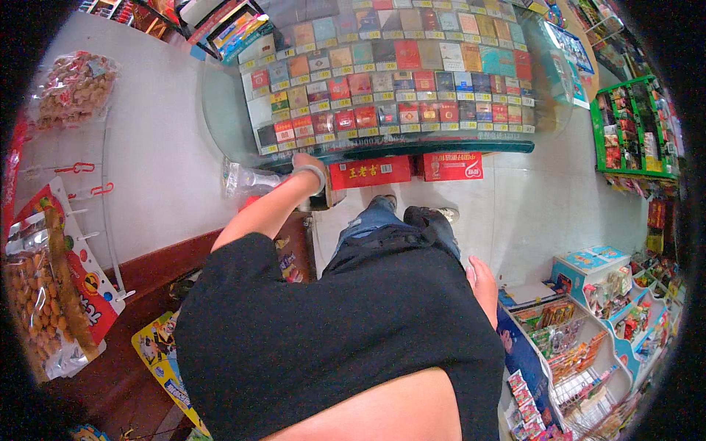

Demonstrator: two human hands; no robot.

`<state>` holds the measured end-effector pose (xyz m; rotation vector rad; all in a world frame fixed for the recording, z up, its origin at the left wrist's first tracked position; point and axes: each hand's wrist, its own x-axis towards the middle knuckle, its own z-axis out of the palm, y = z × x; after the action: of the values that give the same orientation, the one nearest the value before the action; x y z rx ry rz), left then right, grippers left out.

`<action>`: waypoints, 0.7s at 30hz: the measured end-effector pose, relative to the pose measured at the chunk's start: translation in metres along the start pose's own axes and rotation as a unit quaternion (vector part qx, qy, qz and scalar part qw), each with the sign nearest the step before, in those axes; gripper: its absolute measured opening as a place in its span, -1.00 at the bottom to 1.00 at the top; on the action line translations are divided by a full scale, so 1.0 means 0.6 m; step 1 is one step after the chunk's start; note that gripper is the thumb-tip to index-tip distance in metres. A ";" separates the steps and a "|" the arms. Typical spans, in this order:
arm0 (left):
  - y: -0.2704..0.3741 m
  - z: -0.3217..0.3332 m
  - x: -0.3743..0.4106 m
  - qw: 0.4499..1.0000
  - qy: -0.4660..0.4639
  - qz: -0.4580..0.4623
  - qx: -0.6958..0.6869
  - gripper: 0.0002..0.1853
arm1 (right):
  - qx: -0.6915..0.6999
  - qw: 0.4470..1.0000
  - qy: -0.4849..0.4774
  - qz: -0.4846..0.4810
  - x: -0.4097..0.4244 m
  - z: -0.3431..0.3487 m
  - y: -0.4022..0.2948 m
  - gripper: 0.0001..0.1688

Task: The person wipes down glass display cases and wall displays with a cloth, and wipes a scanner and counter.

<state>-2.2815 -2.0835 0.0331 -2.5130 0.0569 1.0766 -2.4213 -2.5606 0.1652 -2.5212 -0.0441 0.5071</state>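
My left hand [306, 162] reaches to the front edge of a glass display counter [469, 147]; a pale bangle [316, 177] circles the wrist. Its fingers are largely hidden at the edge, so whether they grip anything does not show. Under the glass stand rows of cigarette packs [408, 82] with yellow price tags. Red cartons [370, 173] bearing writing sit on the floor beneath the front edge. Hanging beside my hip, my right hand [482, 280] is loosely extended, with nothing visible in it.
At right are a blue snack display rack [524, 353] and a green-framed shelf [634, 132] of small packets. Bagged nuts [49, 292] hang at left near red-tipped hooks [77, 167]. A clear plastic container [251, 179] lies by my left forearm. Tiled floor [485, 220] surrounds my shoes.
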 end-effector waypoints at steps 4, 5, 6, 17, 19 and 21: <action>-0.048 -0.060 -0.025 0.884 -0.017 0.086 -0.458 -0.71 | -0.006 1.000 0.007 -0.030 0.013 -0.003 -0.010 -0.66; -0.053 -0.065 -0.017 0.745 -0.066 0.107 -0.655 -0.71 | -0.017 0.999 0.009 -0.036 0.018 -0.004 -0.009 -0.66; -0.065 -0.039 0.018 0.598 -0.113 0.172 -0.774 -0.71 | -0.026 0.999 0.012 -0.045 0.023 -0.002 -0.007 -0.66; 0.074 -0.283 -0.102 0.086 -0.243 0.290 -0.922 -0.43 | 0.004 0.995 0.078 -0.055 0.056 -0.012 0.016 -0.64; 0.098 -0.318 -0.108 0.040 -0.253 0.369 -0.893 -0.29 | 0.005 0.996 0.081 -0.031 0.051 -0.004 0.036 -0.64; 0.109 -0.367 -0.128 0.077 -0.265 0.363 -0.890 -0.23 | 0.010 0.997 0.082 -0.006 0.047 -0.015 0.047 -0.65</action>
<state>-2.1969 -2.2360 0.2009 0.2877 0.1414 -0.7383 -2.3940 -2.5851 0.1472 -2.5316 0.0079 0.2938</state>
